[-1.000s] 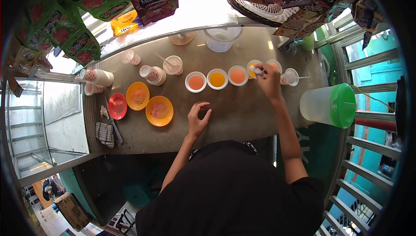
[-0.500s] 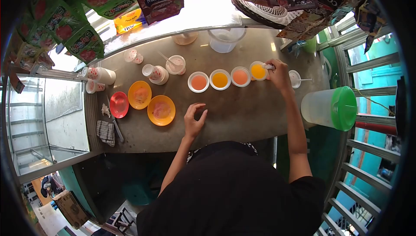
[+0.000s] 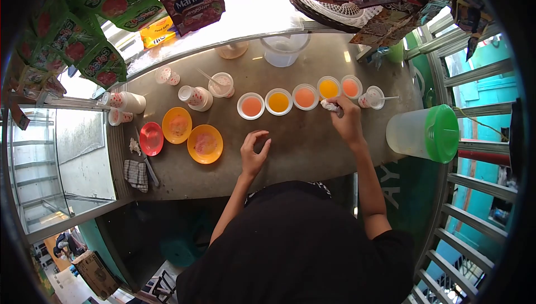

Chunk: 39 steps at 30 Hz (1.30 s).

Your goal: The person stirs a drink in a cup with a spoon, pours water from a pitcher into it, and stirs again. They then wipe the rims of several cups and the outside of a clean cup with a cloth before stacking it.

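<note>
My right hand [image 3: 347, 120] pinches a crumpled white tissue [image 3: 330, 106], just below the right part of a row of cups. The row holds several filled white cups, among them an orange one [image 3: 250, 106], a yellow one [image 3: 278, 102], another orange one [image 3: 305, 97], a second yellow one [image 3: 329, 88] and an orange one [image 3: 350, 87] at the right end. My left hand [image 3: 254, 152] hovers over the table below the left cups, its fingers curved and apart, with nothing in it.
Two yellow plates [image 3: 205, 161] [image 3: 166, 135] and a red plate [image 3: 151, 152] lie at left, near a knife [image 3: 151, 171] and checked cloth [image 3: 135, 175]. Stacked cups [image 3: 195, 97] stand behind. A green-lidded container [image 3: 413, 134] lies at right; a clear tub [image 3: 282, 57] is behind.
My right hand has moved left and down with the white tissue, uncovering the orange cup at the row's right end. My left hand has hardly moved. The view has shifted slightly.
</note>
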Each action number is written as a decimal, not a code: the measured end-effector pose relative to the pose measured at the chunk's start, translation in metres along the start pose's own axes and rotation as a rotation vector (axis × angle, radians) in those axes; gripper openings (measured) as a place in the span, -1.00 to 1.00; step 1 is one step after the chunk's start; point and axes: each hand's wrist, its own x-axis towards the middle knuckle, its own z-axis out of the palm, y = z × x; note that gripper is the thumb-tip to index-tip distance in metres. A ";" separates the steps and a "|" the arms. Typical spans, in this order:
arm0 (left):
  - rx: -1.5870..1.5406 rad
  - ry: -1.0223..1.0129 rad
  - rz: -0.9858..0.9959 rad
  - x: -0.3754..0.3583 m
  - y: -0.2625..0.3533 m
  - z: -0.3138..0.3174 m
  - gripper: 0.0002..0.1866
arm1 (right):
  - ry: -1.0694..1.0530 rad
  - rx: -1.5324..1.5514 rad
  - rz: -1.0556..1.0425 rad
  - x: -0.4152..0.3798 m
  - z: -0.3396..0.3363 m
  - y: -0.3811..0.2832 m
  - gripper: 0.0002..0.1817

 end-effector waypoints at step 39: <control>-0.023 0.044 0.020 -0.014 -0.001 0.001 -0.80 | 0.078 -0.080 0.033 -0.003 -0.001 0.018 -0.78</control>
